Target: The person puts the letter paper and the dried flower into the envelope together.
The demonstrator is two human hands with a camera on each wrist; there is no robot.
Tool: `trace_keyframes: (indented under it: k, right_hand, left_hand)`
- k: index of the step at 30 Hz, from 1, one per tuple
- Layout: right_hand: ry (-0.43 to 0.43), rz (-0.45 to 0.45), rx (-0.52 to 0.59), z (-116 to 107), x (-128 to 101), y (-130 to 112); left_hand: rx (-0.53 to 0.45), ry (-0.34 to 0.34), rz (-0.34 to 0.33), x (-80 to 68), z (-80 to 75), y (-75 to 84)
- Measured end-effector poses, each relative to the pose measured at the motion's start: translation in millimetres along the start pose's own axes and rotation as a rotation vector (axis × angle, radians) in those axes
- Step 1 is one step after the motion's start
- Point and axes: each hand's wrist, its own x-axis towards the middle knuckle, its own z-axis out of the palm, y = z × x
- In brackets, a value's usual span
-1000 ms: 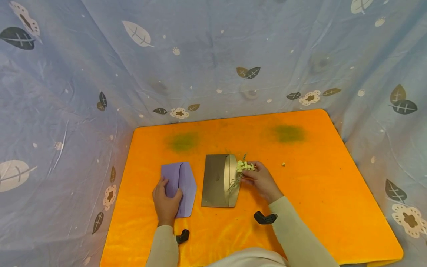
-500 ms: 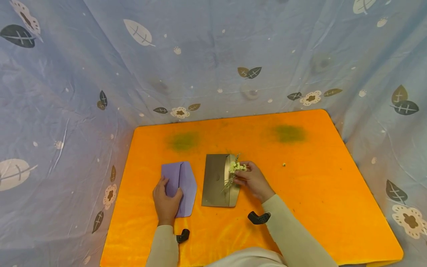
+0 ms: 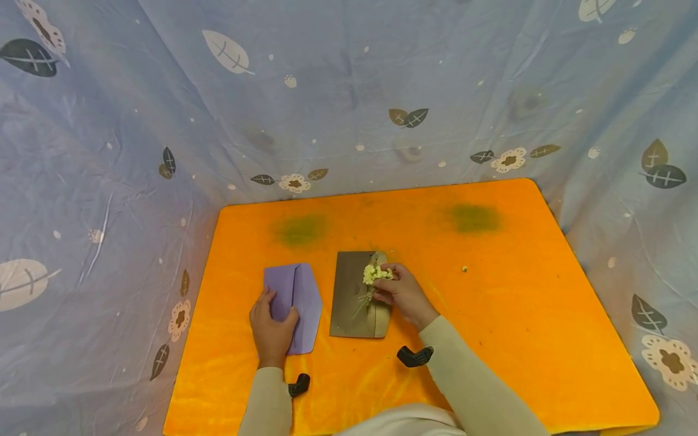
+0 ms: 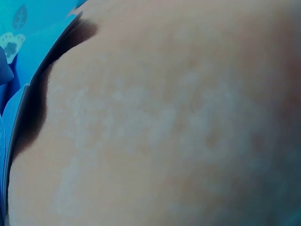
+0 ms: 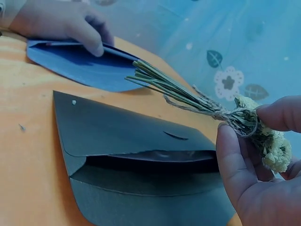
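Note:
My right hand (image 3: 400,293) pinches a small bunch of dried pale-yellow flowers (image 5: 277,150) between thumb and fingers. Twine (image 5: 220,114) binds its thin green stems, which point away from the palm. Below the bunch lies a dark grey-brown envelope (image 3: 349,290) with its flap spread to the right and its pocket gaping. My left hand (image 3: 272,327) grips a purple envelope (image 3: 308,309) to the left, thumb at the edge of the pocket opening. That envelope's flap is also unfolded. In the left wrist view, skin fills most of the picture beside a sliver of envelope (image 4: 42,56).
An orange cloth (image 3: 518,339) covers the table. A tiny loose flower head (image 3: 465,269) lies to the right, and small crumbs dot the cloth. Blue-grey curtains (image 3: 338,91) with leaf and flower prints rise behind and at both sides.
My right hand has carried the flower bunch leftward, from the dark envelope's flap to over its pocket opening. My left hand and both envelopes have stayed in place.

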Motion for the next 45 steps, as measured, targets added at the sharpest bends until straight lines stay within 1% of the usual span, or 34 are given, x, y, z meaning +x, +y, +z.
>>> trace_keyframes:
  k: [7, 13, 27, 34, 45]
  right_hand:
    - [-0.001, 0.003, -0.026, 11.0, 3.2, 2.3]
    - [0.000, 0.004, -0.054, 17.4, 5.5, 6.0]
    - [-0.049, -0.019, -0.022, 35.2, 10.3, 6.9]
    - [-0.053, -0.022, -0.005, 43.2, 14.6, 10.9]
    - [-0.059, -0.036, -0.020, 58.3, 20.2, 16.9]
  left_hand:
    - [0.003, -0.005, -0.010, -0.3, -0.1, -0.9]
    - [0.005, 0.002, 0.004, 0.5, 1.1, -3.3]
    - [0.013, 0.006, 0.001, 1.0, 1.9, -4.1]
    - [0.016, 0.005, 0.002, 0.9, 2.9, -6.8]
    - [0.012, 0.019, 0.023, 1.2, 2.2, -5.6]
